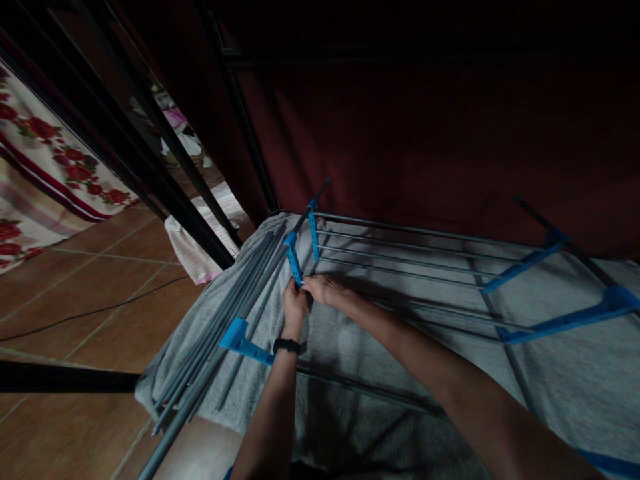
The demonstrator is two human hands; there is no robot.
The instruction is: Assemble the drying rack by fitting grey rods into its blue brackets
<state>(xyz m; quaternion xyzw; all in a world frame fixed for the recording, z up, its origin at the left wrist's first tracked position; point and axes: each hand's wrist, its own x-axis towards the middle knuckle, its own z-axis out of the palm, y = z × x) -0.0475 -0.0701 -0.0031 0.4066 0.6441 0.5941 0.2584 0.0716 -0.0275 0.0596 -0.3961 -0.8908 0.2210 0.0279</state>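
Your left hand (294,303) and right hand (325,290) are covering the small blue bracket's (294,260) lower end; fingertips are probably meeting there, too dim to confirm. Your right forearm (400,333) is hiding the left parts of the lower rods (450,312). Thick grey tube (175,427) is running out the bottom edge. Bottom-right blue piece (607,463) and floral cloth (75,157) are getting clipped. Heap (183,137) behind the posts (167,133) is showing too small to identify.

Bright blue brackets (295,261); grey rods (189,400); light grey blanket (590,373); deep maroon panel (425,147); black wristband (287,346); pale fabric (50,157) with red roses and stripes; brown floor tiles (40,287) with lighter lines.
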